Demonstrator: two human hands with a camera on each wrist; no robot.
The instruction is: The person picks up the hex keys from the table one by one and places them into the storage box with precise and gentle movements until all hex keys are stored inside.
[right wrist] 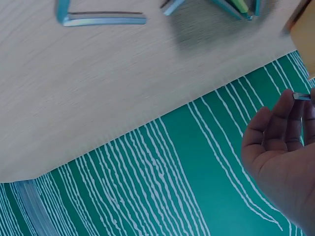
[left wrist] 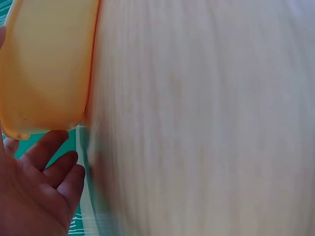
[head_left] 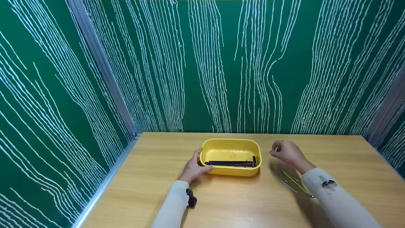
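At the left end of a yellow plastic bin (head_left: 232, 171), my left hand (head_left: 193, 169) grips it with the thumb over the front rim and fingers along the side wall. Inside the bin lie several black hex keys (head_left: 229, 163), along its front side. To the right of the bin, my right hand (head_left: 288, 154) is raised above the table and pinches a small silvery hex key (right wrist: 301, 96), mostly hidden by the fingertips. Under the right forearm lie silvery hex keys (right wrist: 106, 20) and a longer green piece (head_left: 295, 181).
The wooden table (head_left: 139, 196) meets green walls (head_left: 202, 120) with white wavy lines at the back. A grey metal post (head_left: 107, 69) stands in the left corner. A dark wrist camera (head_left: 191, 198) sits on my left sleeve.
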